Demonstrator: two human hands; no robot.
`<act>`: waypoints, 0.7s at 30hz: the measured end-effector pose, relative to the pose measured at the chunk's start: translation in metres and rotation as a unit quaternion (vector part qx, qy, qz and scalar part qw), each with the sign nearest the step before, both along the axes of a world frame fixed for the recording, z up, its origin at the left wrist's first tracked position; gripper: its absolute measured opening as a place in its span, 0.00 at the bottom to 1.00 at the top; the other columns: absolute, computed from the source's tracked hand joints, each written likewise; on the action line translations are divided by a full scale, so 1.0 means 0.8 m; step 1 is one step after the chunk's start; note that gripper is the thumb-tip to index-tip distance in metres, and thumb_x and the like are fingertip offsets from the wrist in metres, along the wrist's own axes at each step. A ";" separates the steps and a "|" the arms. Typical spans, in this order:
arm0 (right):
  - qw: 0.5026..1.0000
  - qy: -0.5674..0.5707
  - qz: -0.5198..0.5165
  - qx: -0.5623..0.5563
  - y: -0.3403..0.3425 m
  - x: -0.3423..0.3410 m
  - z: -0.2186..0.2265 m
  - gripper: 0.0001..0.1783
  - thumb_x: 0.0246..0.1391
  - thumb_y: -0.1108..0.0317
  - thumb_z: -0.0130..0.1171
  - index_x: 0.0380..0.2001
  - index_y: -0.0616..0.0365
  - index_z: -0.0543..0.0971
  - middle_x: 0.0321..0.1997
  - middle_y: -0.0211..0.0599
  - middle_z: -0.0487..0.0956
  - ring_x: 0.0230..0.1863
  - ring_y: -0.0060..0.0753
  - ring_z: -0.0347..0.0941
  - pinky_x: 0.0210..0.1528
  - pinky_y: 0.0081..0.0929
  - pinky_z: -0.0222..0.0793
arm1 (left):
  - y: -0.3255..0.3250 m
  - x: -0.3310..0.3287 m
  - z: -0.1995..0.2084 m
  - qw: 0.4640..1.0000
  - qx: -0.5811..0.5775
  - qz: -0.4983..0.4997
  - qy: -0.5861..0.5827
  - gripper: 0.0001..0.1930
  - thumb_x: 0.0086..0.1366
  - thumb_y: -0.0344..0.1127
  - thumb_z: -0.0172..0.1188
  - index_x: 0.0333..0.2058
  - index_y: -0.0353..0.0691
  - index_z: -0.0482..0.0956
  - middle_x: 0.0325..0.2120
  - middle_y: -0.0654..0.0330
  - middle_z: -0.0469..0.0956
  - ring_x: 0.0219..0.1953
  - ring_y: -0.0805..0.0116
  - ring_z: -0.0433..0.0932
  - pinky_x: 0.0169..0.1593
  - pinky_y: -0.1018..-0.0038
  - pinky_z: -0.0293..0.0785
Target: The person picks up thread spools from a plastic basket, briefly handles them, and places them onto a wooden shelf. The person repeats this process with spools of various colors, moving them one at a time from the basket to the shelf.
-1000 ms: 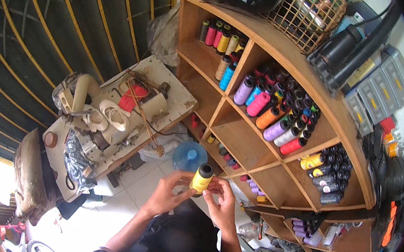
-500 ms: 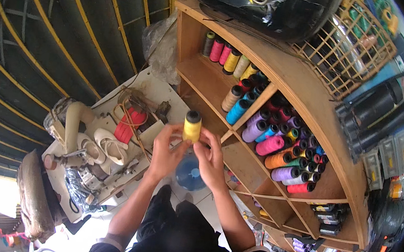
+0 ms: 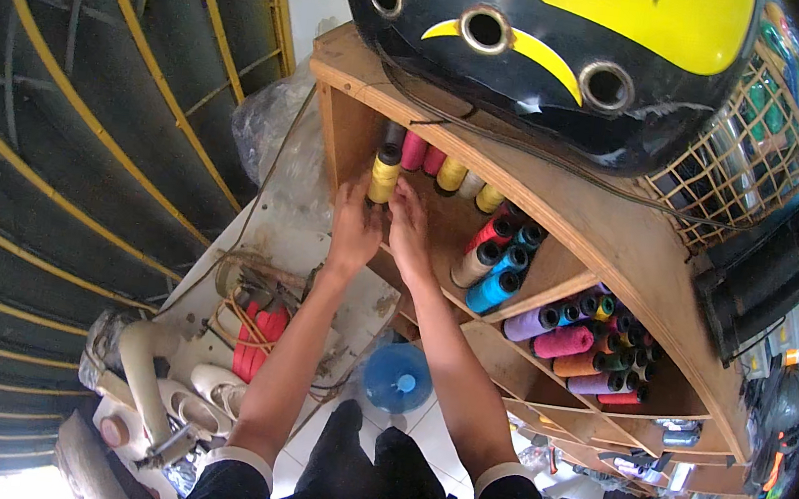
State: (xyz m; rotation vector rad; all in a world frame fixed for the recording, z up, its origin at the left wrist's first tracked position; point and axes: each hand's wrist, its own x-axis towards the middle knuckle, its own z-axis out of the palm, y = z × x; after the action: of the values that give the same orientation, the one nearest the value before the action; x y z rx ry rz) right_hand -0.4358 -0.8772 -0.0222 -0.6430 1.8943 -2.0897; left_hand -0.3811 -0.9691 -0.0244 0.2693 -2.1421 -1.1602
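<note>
A yellow thread spool [image 3: 384, 180] with a black top stands upright at the upper left compartment of the wooden shelf [image 3: 325, 126]. My left hand [image 3: 355, 231] has its fingers closed around the spool's lower left side. From the right, my right hand [image 3: 410, 231] grips the same spool low down with its fingertips. Just behind it stands a row with a pink spool [image 3: 413, 152], another yellow spool [image 3: 449, 176] and a dark spool [image 3: 394, 135], partly hidden. The held spool's base is partly covered by my fingers.
Right of my hands, blue spools [image 3: 494, 289] and a purple spool [image 3: 531, 323] lie in lower compartments. A black and yellow case [image 3: 543, 58] and a wire basket [image 3: 730, 155] sit on top. A sewing machine [image 3: 145, 368] stands left; a blue water jug [image 3: 394, 379] is below.
Both hands have carried the yellow spool forward and up, from in front of the shelf to its upper left compartment. My view has shifted closer to the shelf.
</note>
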 end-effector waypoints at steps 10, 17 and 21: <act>0.971 0.161 -0.097 0.149 -0.069 -0.055 -0.010 0.27 0.65 0.57 0.36 0.58 0.65 0.65 0.66 0.55 0.59 0.68 0.54 0.49 0.69 0.43 0.38 | -0.039 -0.047 -0.015 0.999 0.023 -0.009 0.037 0.26 0.58 0.23 0.52 0.57 0.27 0.60 0.48 0.40 0.66 0.52 0.42 0.66 0.56 0.61 0.63; 0.994 0.075 -0.072 0.016 -0.078 -0.032 0.016 0.21 0.65 0.61 0.40 0.54 0.65 0.67 0.59 0.49 0.67 0.62 0.46 0.58 0.66 0.37 0.48 | -0.049 -0.054 -0.027 0.997 0.051 -0.022 0.051 0.24 0.59 0.25 0.51 0.55 0.27 0.61 0.50 0.40 0.65 0.53 0.42 0.66 0.56 0.62 0.63; 0.990 0.085 -0.107 0.015 -0.072 -0.040 0.002 0.18 0.64 0.64 0.42 0.50 0.64 0.69 0.53 0.45 0.70 0.56 0.40 0.64 0.62 0.34 0.54 | -0.038 -0.050 -0.020 0.999 0.019 -0.008 0.034 0.23 0.59 0.24 0.49 0.55 0.27 0.63 0.48 0.40 0.66 0.52 0.41 0.66 0.55 0.61 0.63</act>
State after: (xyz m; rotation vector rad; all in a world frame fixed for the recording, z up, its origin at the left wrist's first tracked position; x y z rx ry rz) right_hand -0.4674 -0.9351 -0.0205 -0.6565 2.1714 -2.1900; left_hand -0.4213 -0.9992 -0.0404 0.2268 -2.0684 -1.2042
